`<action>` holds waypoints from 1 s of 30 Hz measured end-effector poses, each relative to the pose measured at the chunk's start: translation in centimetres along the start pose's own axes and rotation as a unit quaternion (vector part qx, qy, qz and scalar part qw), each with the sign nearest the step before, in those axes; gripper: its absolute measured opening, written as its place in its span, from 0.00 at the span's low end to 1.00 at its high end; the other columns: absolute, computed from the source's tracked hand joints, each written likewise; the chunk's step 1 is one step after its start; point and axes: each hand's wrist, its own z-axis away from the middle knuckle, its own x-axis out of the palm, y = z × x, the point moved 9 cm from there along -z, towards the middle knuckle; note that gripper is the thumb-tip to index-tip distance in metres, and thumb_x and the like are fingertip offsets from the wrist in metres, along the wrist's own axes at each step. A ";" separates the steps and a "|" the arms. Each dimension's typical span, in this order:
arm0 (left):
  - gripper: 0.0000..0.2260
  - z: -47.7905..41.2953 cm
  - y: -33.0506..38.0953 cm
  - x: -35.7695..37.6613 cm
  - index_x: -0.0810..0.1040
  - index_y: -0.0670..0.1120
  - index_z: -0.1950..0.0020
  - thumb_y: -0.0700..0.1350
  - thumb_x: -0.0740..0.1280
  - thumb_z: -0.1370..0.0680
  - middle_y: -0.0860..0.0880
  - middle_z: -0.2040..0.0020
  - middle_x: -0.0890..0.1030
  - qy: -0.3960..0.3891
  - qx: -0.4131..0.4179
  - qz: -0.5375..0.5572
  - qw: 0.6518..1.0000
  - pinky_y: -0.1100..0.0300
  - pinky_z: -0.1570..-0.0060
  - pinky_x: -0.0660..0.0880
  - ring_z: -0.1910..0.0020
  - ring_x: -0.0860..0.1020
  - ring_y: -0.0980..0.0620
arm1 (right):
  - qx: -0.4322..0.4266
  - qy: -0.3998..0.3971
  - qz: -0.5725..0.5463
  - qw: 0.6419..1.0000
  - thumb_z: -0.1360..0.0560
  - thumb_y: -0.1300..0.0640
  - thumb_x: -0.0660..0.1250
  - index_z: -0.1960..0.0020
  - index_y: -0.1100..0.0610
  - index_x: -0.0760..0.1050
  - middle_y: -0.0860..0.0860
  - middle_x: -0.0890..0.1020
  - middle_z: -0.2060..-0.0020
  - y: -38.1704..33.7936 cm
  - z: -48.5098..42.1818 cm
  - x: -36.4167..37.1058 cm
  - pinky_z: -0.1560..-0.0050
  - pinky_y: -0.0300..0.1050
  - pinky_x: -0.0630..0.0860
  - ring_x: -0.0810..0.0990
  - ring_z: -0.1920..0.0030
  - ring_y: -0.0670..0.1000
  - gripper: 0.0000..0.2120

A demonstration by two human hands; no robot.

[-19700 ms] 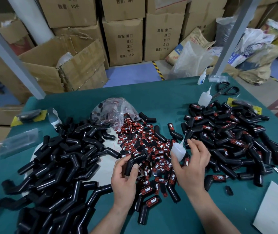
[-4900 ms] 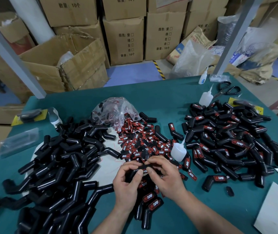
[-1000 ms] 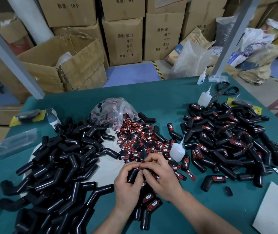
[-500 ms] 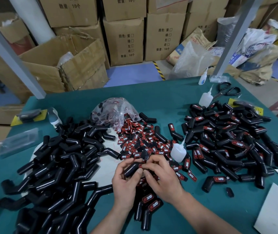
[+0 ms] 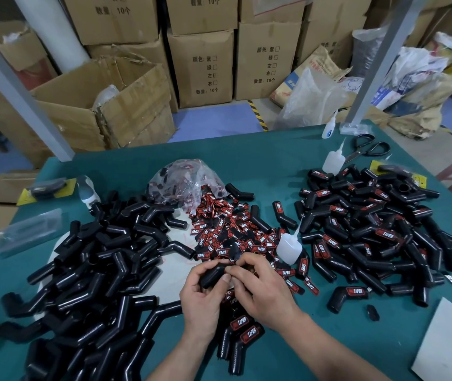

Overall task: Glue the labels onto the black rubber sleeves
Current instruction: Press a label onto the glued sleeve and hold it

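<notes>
My left hand (image 5: 201, 298) grips a bent black rubber sleeve (image 5: 212, 274) just above the table's near middle. My right hand (image 5: 260, 288) pinches the same sleeve from the right, fingertips pressed onto its top; any label under them is hidden. A heap of unlabelled black sleeves (image 5: 90, 270) lies on the left. Loose red and black labels (image 5: 233, 229) are spread in the middle. Labelled sleeves (image 5: 370, 229) are piled on the right. A small white glue bottle (image 5: 289, 247) stands just right of my hands.
A clear bag of labels (image 5: 183, 180) lies behind the label pile. Two more glue bottles (image 5: 333, 160) and black scissors (image 5: 367, 148) sit at the far right. White card (image 5: 450, 345) lies at the near right corner. Cardboard boxes (image 5: 200, 67) stand beyond the green table (image 5: 260, 152).
Both hands stay together on the sleeve. They have shifted only slightly, with the fingers pressing along its top.
</notes>
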 end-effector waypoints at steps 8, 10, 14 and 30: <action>0.14 0.0 -0.3 -0.1 0.82 0.40 0.43 0.36 0.75 0.28 0.40 0.46 0.86 0.007 -0.002 -0.007 1.000 0.60 0.48 0.82 0.46 0.85 0.45 | 0.005 -0.010 0.015 1.000 0.19 0.55 0.66 0.41 0.57 0.80 0.54 0.78 0.47 -0.1 -0.2 -0.1 0.60 0.45 0.79 0.79 0.50 0.51 0.10; 0.15 0.0 -0.3 -0.2 0.80 0.38 0.43 0.36 0.74 0.29 0.41 0.46 0.86 0.010 0.001 -0.009 1.000 0.61 0.48 0.81 0.47 0.86 0.46 | 0.006 -0.009 0.018 1.000 0.20 0.56 0.67 0.41 0.57 0.81 0.54 0.78 0.47 -0.1 -0.3 -0.1 0.59 0.44 0.79 0.79 0.50 0.52 0.10; 0.15 0.0 -0.3 -0.2 0.80 0.37 0.43 0.33 0.74 0.29 0.41 0.47 0.87 0.014 0.003 -0.010 1.000 0.63 0.50 0.81 0.49 0.86 0.48 | 0.012 -0.009 0.022 1.000 0.21 0.58 0.70 0.42 0.58 0.82 0.55 0.79 0.48 -0.1 -0.2 -0.1 0.57 0.45 0.79 0.80 0.51 0.53 0.10; 0.18 0.1 0.3 -0.1 0.86 0.52 0.47 0.30 0.73 0.27 0.43 0.47 0.87 0.019 0.006 -0.022 1.000 0.62 0.51 0.82 0.48 0.86 0.48 | 0.003 -0.014 0.025 1.000 0.21 0.58 0.69 0.41 0.56 0.80 0.55 0.79 0.47 -0.1 -0.2 0.0 0.54 0.47 0.78 0.79 0.50 0.53 0.10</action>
